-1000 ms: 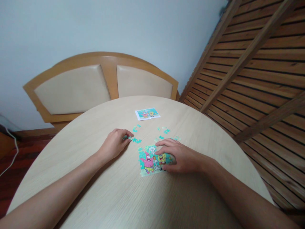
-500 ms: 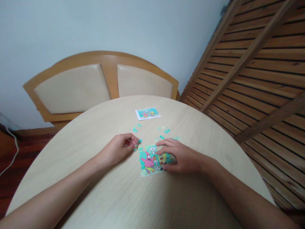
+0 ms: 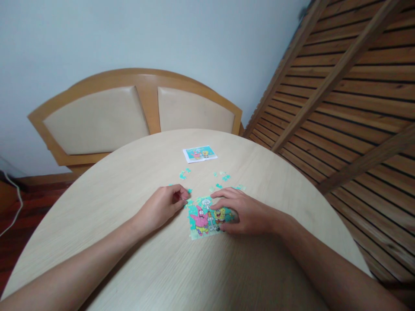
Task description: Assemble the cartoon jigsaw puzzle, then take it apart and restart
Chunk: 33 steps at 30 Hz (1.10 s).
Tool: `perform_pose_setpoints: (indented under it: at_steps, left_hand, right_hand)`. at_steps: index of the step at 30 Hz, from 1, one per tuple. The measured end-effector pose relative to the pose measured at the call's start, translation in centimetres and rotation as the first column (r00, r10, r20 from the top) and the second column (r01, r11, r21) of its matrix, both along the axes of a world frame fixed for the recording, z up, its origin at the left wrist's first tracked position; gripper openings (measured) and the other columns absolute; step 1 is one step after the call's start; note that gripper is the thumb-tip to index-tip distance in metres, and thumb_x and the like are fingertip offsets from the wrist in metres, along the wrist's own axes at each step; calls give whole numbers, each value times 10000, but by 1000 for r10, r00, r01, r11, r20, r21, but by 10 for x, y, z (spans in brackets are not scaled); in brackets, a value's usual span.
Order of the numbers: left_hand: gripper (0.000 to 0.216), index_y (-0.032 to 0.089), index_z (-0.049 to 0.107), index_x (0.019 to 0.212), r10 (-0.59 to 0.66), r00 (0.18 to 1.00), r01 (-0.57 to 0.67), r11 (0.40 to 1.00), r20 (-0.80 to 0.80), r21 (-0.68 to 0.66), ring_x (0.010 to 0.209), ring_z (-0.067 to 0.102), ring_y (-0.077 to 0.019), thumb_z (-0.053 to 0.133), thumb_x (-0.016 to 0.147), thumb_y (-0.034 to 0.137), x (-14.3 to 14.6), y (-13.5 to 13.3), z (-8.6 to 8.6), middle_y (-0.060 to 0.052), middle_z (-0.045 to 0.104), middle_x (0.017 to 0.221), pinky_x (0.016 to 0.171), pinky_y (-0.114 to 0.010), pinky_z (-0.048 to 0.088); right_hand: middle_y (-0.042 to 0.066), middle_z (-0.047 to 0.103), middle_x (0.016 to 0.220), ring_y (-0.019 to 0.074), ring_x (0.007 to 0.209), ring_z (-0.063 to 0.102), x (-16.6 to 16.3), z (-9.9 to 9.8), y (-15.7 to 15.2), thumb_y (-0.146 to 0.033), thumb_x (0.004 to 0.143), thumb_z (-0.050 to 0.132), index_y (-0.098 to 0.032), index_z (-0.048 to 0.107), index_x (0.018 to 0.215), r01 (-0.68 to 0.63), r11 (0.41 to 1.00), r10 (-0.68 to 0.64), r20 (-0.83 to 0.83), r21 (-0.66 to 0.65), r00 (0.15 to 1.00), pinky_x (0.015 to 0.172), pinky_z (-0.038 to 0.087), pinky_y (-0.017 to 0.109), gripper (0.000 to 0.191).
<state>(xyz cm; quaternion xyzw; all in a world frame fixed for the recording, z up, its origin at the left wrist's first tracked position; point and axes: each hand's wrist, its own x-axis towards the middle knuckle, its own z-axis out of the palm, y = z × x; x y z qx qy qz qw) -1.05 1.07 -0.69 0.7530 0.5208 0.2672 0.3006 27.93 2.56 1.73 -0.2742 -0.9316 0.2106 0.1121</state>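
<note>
A partly assembled jigsaw puzzle (image 3: 201, 220) with cartoon figures on a turquoise ground lies flat on the table. My left hand (image 3: 164, 205) is at its upper left corner, thumb and fingers pinched together. A small turquoise puzzle piece (image 3: 186, 206) shows at the thumb tip, mostly covered by the fingers. Across the puzzle's right side, my right hand (image 3: 244, 211) lies with its fingers apart, touching the picture and hiding part of that edge.
Loose puzzle pieces (image 3: 226, 177) are scattered beyond the puzzle, with others (image 3: 183, 176) farther left. Behind them lies a reference picture card (image 3: 200, 154). A padded bench back (image 3: 151, 103) stands past the round table (image 3: 129, 160), and a slatted wooden panel (image 3: 356, 99) is at right.
My left hand has shifted slightly down, its fingertips now at the puzzle's upper left corner with the small piece. My right hand stays on the puzzle.
</note>
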Motion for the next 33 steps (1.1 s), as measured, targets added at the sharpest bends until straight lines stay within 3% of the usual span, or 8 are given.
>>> perform_pose_setpoints:
  at_steps: [6, 14, 19, 33]
  left_hand:
    - [180, 190, 669, 1008, -85, 993, 86, 996, -80, 12, 847, 655, -198, 614, 856, 270, -7, -1, 6, -38, 734, 962, 774, -306, 498]
    - [141, 213, 701, 945, -64, 968, 79, 995, -243, 53, 818, 659, -204, 597, 854, 239, -4, -4, 14, -18, 737, 899, 724, -289, 490]
    - [174, 231, 746, 990, -72, 953, 109, 988, -295, 113, 849, 680, -212, 612, 886, 263, -6, -5, 16, -31, 765, 957, 782, -308, 508]
    - [273, 246, 766, 852, -191, 871, 326, 914, -452, 240, 922, 679, -216, 530, 988, 246, -5, -10, 29, -22, 776, 978, 844, -351, 488]
  right_hand:
    - [146, 597, 1390, 304, 1303, 535, 0, 1, 0, -372, 789, 793, -213, 695, 1203, -2, 1000, 2, 2, -3, 1000, 1116, 392, 492, 454]
    - [143, 598, 1387, 300, 1294, 540, 2, -4, 1, -377, 789, 793, -214, 695, 1200, -11, 1000, 12, -21, 10, 1000, 1099, 407, 484, 453]
    - [143, 595, 1393, 299, 1301, 535, 1, -1, 0, -368, 792, 792, -214, 693, 1202, -6, 1000, 6, -13, -3, 1000, 1103, 404, 489, 449]
    - [143, 604, 1380, 301, 1292, 545, 1, -2, 0, -376, 791, 791, -221, 696, 1193, -7, 1000, 7, -22, 4, 1000, 1107, 402, 487, 441]
